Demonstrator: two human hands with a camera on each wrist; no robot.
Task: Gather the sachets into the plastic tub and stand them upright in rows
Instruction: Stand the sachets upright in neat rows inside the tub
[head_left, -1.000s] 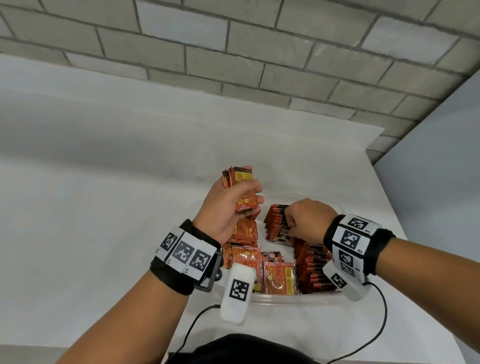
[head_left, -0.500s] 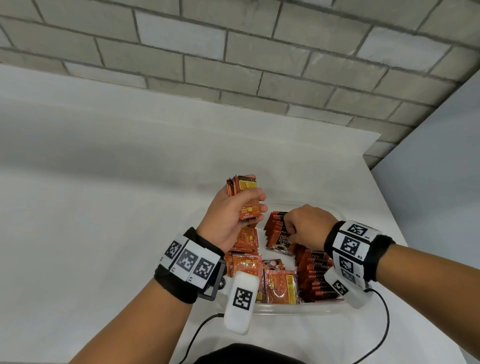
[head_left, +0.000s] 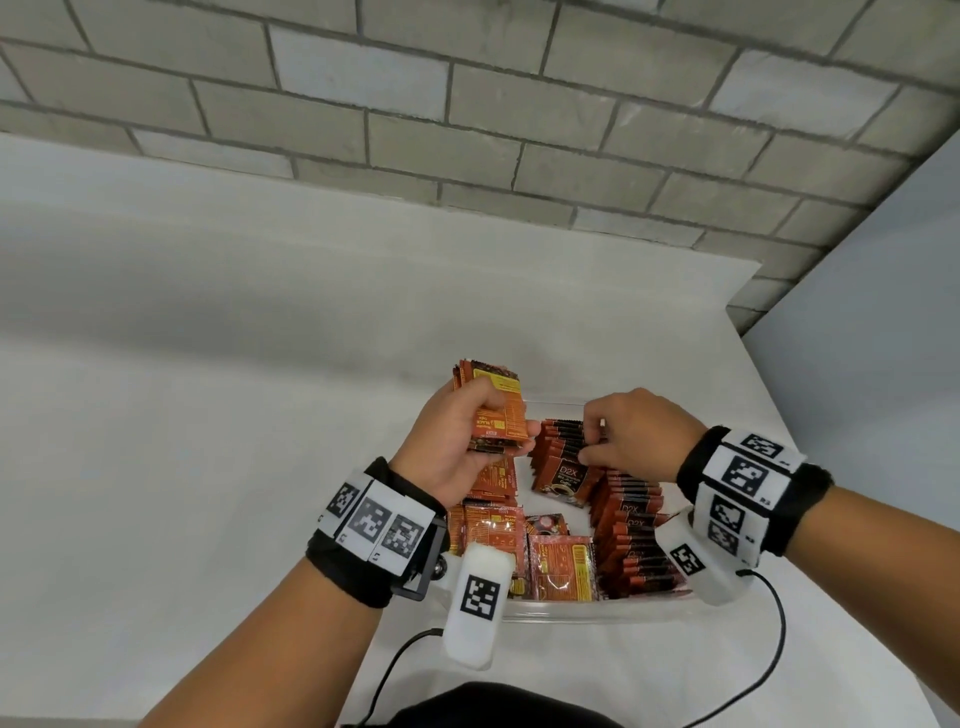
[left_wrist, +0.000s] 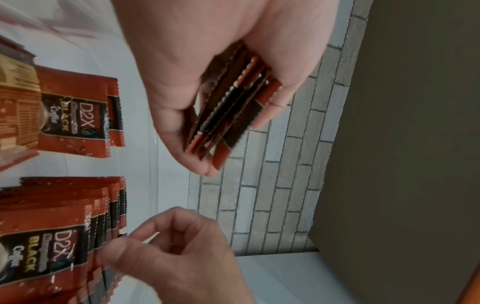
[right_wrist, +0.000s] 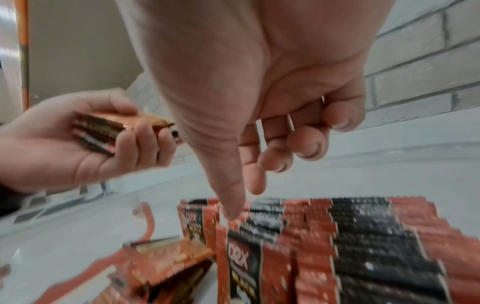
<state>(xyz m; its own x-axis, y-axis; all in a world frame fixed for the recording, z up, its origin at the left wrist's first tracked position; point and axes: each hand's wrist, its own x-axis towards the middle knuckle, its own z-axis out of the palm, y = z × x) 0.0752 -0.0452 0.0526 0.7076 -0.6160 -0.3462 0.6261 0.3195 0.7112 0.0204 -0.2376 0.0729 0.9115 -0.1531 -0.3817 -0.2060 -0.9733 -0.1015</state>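
My left hand (head_left: 493, 415) grips a stack of several orange sachets (head_left: 491, 382) above the far left part of the clear plastic tub (head_left: 571, 616). The same stack (left_wrist: 228, 107) shows edge-on in the left wrist view. My right hand (head_left: 597, 441) hovers over an upright row of red-and-black sachets (head_left: 561, 467), fingers loosely curled and holding nothing. Its thumb tip (right_wrist: 231, 214) touches the row's top edges. A second upright row (head_left: 634, 540) fills the tub's right side. Several sachets (head_left: 561, 566) lie flat in the near left part.
The tub stands on a white table (head_left: 208, 467) near its right edge. A brick wall (head_left: 467, 130) runs behind and a grey panel (head_left: 883, 364) stands to the right. Wrist-camera cables (head_left: 774, 649) hang at the near edge.
My right hand's fingers have loosened from a fist pressed into the upright row to a light touch on its top. The left hand still holds its stack, almost unmoved.
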